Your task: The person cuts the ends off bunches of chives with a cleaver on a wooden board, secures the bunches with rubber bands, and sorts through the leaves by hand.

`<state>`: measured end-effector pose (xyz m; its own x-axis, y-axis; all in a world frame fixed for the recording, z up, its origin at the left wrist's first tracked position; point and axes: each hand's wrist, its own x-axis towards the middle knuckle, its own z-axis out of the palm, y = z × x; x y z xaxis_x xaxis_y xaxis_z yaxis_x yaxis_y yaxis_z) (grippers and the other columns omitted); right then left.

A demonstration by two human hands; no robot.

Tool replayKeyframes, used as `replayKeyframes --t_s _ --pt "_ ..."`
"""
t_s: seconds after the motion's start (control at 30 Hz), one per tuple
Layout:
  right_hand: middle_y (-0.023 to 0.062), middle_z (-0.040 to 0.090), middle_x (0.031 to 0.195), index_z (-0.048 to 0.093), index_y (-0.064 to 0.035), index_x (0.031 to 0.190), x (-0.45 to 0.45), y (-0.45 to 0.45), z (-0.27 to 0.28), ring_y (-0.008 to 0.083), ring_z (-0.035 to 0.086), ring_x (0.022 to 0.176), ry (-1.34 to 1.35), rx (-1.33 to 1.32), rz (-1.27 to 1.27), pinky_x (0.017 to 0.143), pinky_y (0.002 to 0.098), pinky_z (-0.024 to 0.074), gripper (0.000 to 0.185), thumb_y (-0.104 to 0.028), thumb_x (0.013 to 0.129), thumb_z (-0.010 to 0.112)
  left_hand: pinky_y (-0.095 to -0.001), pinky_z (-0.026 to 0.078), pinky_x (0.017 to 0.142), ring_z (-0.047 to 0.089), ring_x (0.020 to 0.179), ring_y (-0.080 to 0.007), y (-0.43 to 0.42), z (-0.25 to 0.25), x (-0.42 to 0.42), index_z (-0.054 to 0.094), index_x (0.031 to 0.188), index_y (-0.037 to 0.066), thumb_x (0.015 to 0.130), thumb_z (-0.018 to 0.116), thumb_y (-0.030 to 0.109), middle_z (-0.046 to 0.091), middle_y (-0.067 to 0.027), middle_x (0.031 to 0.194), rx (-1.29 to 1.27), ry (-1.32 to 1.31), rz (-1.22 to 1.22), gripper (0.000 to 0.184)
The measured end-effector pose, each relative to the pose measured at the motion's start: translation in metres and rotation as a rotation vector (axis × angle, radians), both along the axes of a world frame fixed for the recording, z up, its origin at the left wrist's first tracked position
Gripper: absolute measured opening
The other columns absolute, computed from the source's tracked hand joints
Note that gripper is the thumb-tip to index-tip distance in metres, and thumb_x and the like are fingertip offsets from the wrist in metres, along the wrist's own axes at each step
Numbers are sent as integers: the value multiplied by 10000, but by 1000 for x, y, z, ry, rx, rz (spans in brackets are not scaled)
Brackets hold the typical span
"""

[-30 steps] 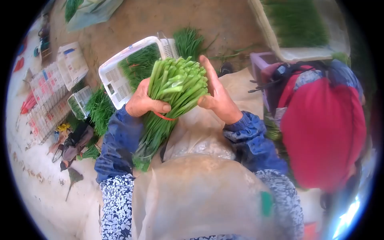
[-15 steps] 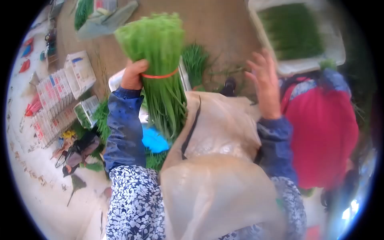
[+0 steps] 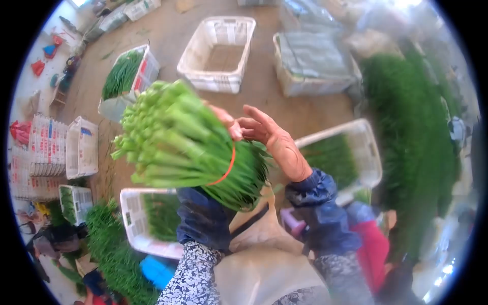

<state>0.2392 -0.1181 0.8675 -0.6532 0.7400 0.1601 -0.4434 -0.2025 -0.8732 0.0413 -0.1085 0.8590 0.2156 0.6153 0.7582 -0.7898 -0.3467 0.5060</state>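
Observation:
A thick bunch of chives point(image 3: 178, 137), tied with a red band point(image 3: 226, 168), is tilted with its pale cut ends toward the upper left and its dark leaves toward my apron. My left hand point(image 3: 224, 121) is closed round it from behind; most of the hand is hidden by the stems, with only some fingers showing at the far edge. My right hand point(image 3: 279, 145) is at the bunch's right side, fingers slightly bent and apart, their tips close to my left fingers. Whether they touch, I cannot tell.
White crates of greens stand at the lower left point(image 3: 129, 223), right point(image 3: 373, 157) and upper left point(image 3: 145, 71). Ahead is another white crate point(image 3: 218, 76), beside a covered crate point(image 3: 315, 56). Loose greens point(image 3: 406, 152) are heaped at the right. Stacked crates point(image 3: 46, 147) stand far left.
The bunch has tipped from upright toward the left, its cut ends now nearer the camera. My right hand has come left to its side. The view has shifted, showing more floor ahead.

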Motion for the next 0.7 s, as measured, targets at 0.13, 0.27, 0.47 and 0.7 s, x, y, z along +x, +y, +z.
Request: replayKeyframes --t_s 0.13,0.27,0.47,0.7 --pt "167 526 1304 374 34 1408 -42 80 0 206 529 1161 -189 7 -20 1006 322 390 697 -350 889 638 -463 438 869 565 1001 -332 59 -9 2 399 1354 83 961 497 430 599 -165 1167 -30 -417 157 534" --pt "151 606 1163 499 32 1303 -83 142 -18 181 561 1070 -470 241 84 945 316 424 610 -368 871 658 -488 489 926 544 1107 -377 123 -74 -77 335 1420 57 935 481 518 535 -229 1251 -385 -193 108 685" --pt "188 660 1033 581 8 1188 -125 264 3 247 632 957 -832 322 -154 859 355 467 491 -325 839 670 -490 471 972 507 1202 -368 187 -54 -85 331 1423 -12 714 422 852 450 -218 1383 -875 -202 324 1122" --pt "213 637 971 611 -1 1134 -150 363 -21 361 620 925 -662 614 -42 776 409 481 478 -405 878 605 -370 526 888 624 1020 -233 248 -46 -104 447 1286 -10 788 748 315 599 -136 1171 -931 -34 756 667"
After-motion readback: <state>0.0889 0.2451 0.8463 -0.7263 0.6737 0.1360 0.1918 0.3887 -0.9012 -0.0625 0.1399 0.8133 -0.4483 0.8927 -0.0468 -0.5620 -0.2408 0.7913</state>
